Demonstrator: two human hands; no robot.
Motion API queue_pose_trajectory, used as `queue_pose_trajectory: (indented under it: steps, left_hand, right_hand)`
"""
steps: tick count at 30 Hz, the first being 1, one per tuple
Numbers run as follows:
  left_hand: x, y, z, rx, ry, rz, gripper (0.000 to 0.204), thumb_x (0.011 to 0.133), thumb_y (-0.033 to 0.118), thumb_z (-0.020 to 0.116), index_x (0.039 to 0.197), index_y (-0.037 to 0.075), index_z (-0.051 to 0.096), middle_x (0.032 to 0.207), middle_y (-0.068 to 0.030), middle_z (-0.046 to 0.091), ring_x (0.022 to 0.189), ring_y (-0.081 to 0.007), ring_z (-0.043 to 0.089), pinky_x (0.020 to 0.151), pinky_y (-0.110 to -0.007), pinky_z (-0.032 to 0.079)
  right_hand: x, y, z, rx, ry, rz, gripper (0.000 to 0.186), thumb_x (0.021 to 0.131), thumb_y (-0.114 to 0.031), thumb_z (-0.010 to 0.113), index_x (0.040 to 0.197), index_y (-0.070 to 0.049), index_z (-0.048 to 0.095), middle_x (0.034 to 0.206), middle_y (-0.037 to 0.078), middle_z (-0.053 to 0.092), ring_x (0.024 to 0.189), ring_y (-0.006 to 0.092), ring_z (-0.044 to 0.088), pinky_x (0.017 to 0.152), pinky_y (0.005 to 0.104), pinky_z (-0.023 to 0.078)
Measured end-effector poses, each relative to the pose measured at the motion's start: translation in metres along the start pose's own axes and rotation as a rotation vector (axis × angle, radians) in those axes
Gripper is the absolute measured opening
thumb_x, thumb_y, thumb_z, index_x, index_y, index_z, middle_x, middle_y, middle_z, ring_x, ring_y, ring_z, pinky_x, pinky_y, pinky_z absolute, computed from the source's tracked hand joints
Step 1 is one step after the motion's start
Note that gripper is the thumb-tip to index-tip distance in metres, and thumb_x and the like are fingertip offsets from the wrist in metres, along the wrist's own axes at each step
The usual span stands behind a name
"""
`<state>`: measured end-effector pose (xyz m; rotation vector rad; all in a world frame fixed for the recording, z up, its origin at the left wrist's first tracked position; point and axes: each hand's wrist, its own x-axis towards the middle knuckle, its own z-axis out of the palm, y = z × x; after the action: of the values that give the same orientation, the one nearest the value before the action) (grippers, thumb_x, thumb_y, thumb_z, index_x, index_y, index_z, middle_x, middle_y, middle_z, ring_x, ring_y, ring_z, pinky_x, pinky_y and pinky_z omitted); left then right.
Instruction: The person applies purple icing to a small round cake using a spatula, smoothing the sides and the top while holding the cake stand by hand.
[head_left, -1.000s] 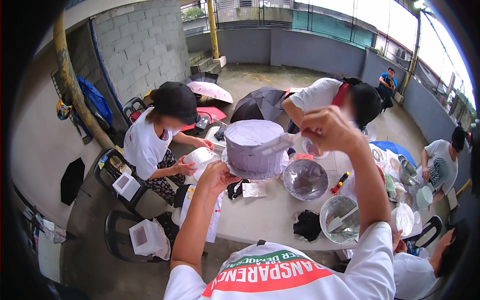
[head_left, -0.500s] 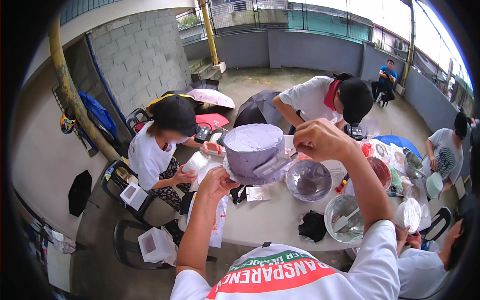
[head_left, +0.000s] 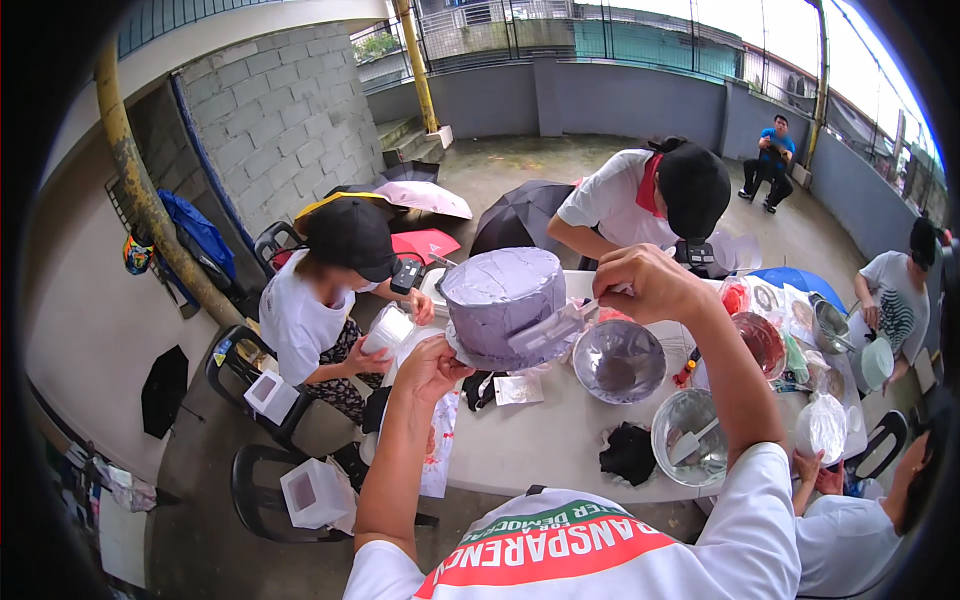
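A round cake [head_left: 503,300] coated in pale purple icing is held up above the table, on a thin board [head_left: 462,352]. My left hand [head_left: 432,368] grips the board's near left edge from below, fingers partly hidden under it. Pinched in my right hand [head_left: 648,282] is an icing spatula [head_left: 550,330], its blade smeared with purple icing and lying against the cake's right side. Under my right hand, on the white table [head_left: 540,440], stands a metal bowl [head_left: 620,362] with purple icing on its inside.
A second bowl [head_left: 690,445] holds a white spatula, beside a crumpled black cloth [head_left: 630,453]. Co-workers handle things at the left, across and at the right. More bowls and bags crowd the table's right side. White boxes [head_left: 315,493] rest on chairs at the left.
The cake has shifted slightly left, and the spatula blade shows more at its side. My right hand has moved a little to the right. The person across has moved slightly left.
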<state>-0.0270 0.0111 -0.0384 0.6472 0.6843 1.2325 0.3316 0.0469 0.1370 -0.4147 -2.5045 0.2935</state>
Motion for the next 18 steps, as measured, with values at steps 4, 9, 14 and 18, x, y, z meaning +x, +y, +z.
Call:
queue_pose_trajectory:
  steps: [4, 9, 14, 18]
  left_hand:
    - [-0.001, 0.004, 0.004, 0.001, 0.007, -0.024, 0.025, 0.084, 0.005, 0.046, 0.107, 0.007, 0.056, 0.099, -0.0053, 0.063, 0.087, -0.0169, 0.063, 0.077, -0.041, 0.054]
    - [-0.008, 0.007, 0.029, -0.031, 0.107, 0.008, 0.011, 0.089, 0.015, 0.054, 0.087, 0.005, 0.059, 0.081, -0.0084, 0.065, 0.071, -0.0190, 0.066, 0.064, -0.039, 0.059]
    - [-0.010, 0.009, 0.024, -0.014, 0.096, -0.002, 0.019, 0.077, 0.000, 0.048, 0.092, 0.009, 0.056, 0.088, -0.0024, 0.062, 0.072, -0.0153, 0.062, 0.070, -0.040, 0.055]
    - [-0.007, 0.007, 0.028, -0.046, 0.128, 0.006, 0.019, 0.075, -0.002, 0.049, 0.088, 0.009, 0.055, 0.087, -0.0020, 0.062, 0.071, -0.0148, 0.062, 0.070, -0.039, 0.055]
  right_hand:
    - [0.005, 0.005, -0.010, -0.010, 0.066, 0.033, 0.010, 0.067, 0.005, 0.066, 0.075, -0.001, 0.062, 0.073, 0.010, 0.062, 0.066, 0.0259, 0.062, 0.059, 0.0314, 0.048]
    - [0.009, 0.011, -0.033, 0.062, 0.216, 0.068, 0.014, 0.068, 0.009, 0.063, 0.080, 0.001, 0.063, 0.076, 0.010, 0.061, 0.073, 0.0223, 0.062, 0.062, 0.0296, 0.047]
    - [-0.013, 0.016, -0.002, 0.183, 0.002, 0.036, 0.015, 0.069, 0.009, 0.062, 0.081, 0.001, 0.064, 0.078, 0.010, 0.062, 0.073, 0.0239, 0.062, 0.063, 0.0314, 0.048]
    - [-0.017, 0.030, 0.013, 0.103, -0.039, 0.011, 0.013, 0.071, 0.009, 0.061, 0.081, 0.002, 0.064, 0.078, 0.010, 0.061, 0.073, 0.0225, 0.062, 0.063, 0.0302, 0.049]
